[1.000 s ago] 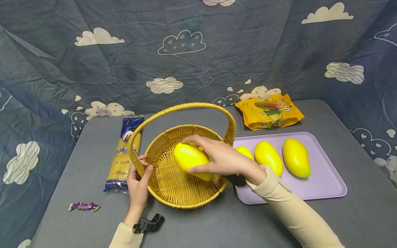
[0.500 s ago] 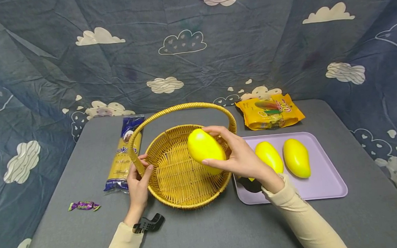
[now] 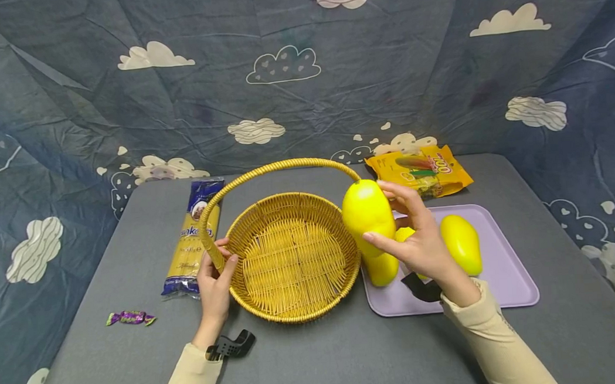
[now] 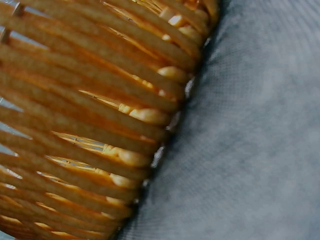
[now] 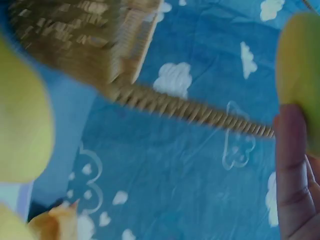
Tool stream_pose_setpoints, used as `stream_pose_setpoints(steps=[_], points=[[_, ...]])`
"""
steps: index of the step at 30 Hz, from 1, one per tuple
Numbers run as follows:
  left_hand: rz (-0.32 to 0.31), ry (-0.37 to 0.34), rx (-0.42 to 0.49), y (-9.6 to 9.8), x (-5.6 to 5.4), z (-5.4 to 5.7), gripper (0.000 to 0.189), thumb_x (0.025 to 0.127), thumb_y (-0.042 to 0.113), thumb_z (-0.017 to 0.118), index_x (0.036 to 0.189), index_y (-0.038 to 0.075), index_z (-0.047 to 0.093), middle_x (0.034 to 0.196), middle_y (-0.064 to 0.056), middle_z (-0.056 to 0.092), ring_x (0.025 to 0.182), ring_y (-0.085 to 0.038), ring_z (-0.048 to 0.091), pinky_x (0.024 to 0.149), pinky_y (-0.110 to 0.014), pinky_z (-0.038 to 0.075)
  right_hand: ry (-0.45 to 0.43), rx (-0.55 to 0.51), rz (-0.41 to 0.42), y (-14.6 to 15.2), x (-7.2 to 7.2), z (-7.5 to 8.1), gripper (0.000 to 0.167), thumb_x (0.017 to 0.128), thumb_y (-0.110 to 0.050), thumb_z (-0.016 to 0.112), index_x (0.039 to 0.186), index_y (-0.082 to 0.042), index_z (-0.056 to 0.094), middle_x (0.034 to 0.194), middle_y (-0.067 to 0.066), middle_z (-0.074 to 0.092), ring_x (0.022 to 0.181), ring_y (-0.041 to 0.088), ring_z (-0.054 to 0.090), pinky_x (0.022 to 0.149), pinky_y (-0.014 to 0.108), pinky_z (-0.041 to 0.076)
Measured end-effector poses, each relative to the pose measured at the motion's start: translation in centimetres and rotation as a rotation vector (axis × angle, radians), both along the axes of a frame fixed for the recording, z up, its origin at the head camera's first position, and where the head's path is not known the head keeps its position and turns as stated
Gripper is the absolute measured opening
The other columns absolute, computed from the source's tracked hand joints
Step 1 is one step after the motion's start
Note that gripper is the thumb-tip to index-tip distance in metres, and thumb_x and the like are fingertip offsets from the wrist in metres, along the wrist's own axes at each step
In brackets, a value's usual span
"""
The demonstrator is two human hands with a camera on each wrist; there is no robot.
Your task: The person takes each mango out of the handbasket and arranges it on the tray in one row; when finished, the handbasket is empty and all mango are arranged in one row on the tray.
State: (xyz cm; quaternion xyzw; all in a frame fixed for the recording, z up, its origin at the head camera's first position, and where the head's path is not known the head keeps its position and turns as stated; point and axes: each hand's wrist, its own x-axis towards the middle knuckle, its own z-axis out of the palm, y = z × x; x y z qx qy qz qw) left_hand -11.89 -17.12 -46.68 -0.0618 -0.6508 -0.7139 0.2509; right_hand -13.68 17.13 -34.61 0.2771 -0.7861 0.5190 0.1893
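Observation:
A round wicker basket with a tall arched handle stands mid-table, its woven floor showing. My left hand grips it at the left, thumb on the rim by the foot of the handle. In the left wrist view the basket's woven side fills the left half. My right hand holds a yellow mango between thumb and fingers, raised over the basket's right rim and the tray's left edge. That mango shows at the right of the right wrist view. Below it another mango lies on the lilac tray.
Also on the tray are a mango at the right and one mostly hidden behind my right hand. A yellow mango-picture packet lies behind the tray. Left of the basket are a spaghetti packet and a purple wrapped candy.
My right hand has carried the mango rightward out of the basket's opening and turned it more upright. My left hand and the basket have stayed put.

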Motion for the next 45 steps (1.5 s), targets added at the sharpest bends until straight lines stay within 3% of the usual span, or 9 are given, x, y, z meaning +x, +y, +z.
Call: stream_pose_setpoints(steps=[7, 18, 23, 30, 33, 39, 42, 45], points=[[-0.002, -0.001, 0.002, -0.1, 0.0, 0.0, 0.021, 0.089, -0.005, 0.058, 0.101, -0.018, 0.046, 0.125, -0.022, 0.050, 0.115, -0.028, 0.045, 0.089, -0.025, 0.036, 0.012, -0.062, -0.140, 3.4, -0.3, -1.3, 0.084, 0.067, 0.016, 0.075, 0.139, -0.004, 0.037, 0.123, 0.004, 0.052, 0.101, 0.014, 0.055, 0.070, 0.020, 0.047], [0.009, -0.009, 0.007, -0.2, -0.1, 0.0, 0.021, 0.089, -0.004, 0.059, 0.100, -0.017, 0.046, 0.124, -0.022, 0.050, 0.114, -0.026, 0.046, 0.090, -0.026, 0.035, 0.019, -0.056, -0.386, 9.5, -0.8, -4.2, 0.074, 0.074, 0.009, 0.073, 0.139, -0.002, 0.037, 0.117, -0.009, 0.050, 0.094, 0.008, 0.054, 0.065, 0.012, 0.043], [0.012, -0.011, -0.002, -0.1, 0.0, 0.0, 0.021, 0.089, -0.004, 0.059, 0.100, -0.016, 0.047, 0.124, -0.022, 0.050, 0.111, -0.026, 0.046, 0.088, -0.026, 0.036, -0.025, 0.000, -0.535, 11.8, -0.7, -4.9, 0.076, 0.076, 0.004, 0.074, 0.142, -0.012, 0.039, 0.115, -0.016, 0.049, 0.092, 0.005, 0.052, 0.061, 0.011, 0.041], [0.010, -0.013, -0.014, 0.0, -0.1, 0.0, 0.022, 0.089, -0.004, 0.059, 0.101, -0.017, 0.046, 0.125, -0.022, 0.050, 0.113, -0.025, 0.046, 0.089, -0.026, 0.035, -0.078, 0.050, -0.655, 14.5, -0.2, -5.8, 0.078, 0.077, -0.001, 0.075, 0.143, -0.021, 0.038, 0.116, -0.019, 0.045, 0.090, 0.003, 0.049, 0.060, 0.011, 0.038], [0.008, -0.005, -0.006, 0.0, -0.1, 0.0, 0.021, 0.089, -0.005, 0.059, 0.101, -0.017, 0.047, 0.124, -0.022, 0.050, 0.114, -0.025, 0.046, 0.090, -0.026, 0.036, -0.116, 0.052, -0.695, 15.5, -0.1, -6.1, 0.077, 0.079, -0.005, 0.075, 0.143, -0.025, 0.039, 0.117, -0.018, 0.044, 0.088, 0.002, 0.047, 0.061, 0.011, 0.037], [0.006, 0.007, 0.000, 0.0, -0.2, 0.0, 0.020, 0.088, -0.007, 0.058, 0.101, -0.017, 0.047, 0.125, -0.023, 0.049, 0.115, -0.026, 0.046, 0.091, -0.025, 0.035, -0.266, 0.096, -0.787, 17.1, 0.1, -6.8, 0.073, 0.083, -0.018, 0.073, 0.143, -0.037, 0.036, 0.130, 0.002, 0.045, 0.092, 0.004, 0.042, 0.071, 0.022, 0.032], [0.006, 0.005, -0.008, -0.1, -0.2, -0.1, 0.020, 0.089, -0.006, 0.058, 0.101, -0.017, 0.046, 0.125, -0.023, 0.050, 0.116, -0.026, 0.046, 0.092, -0.026, 0.035, -0.324, 0.146, -0.802, 18.0, 0.0, -7.4, 0.072, 0.085, -0.024, 0.071, 0.145, -0.035, 0.033, 0.136, 0.008, 0.041, 0.100, 0.012, 0.039, 0.076, 0.029, 0.029], [0.006, 0.003, -0.010, -0.1, -0.2, -0.1, 0.020, 0.089, -0.005, 0.059, 0.101, -0.016, 0.047, 0.124, -0.023, 0.050, 0.116, -0.025, 0.046, 0.092, -0.026, 0.035, -0.359, 0.200, -0.789, 18.8, 0.0, -7.9, 0.072, 0.087, -0.027, 0.068, 0.148, -0.026, 0.031, 0.135, 0.016, 0.037, 0.107, 0.026, 0.037, 0.081, 0.040, 0.029]])
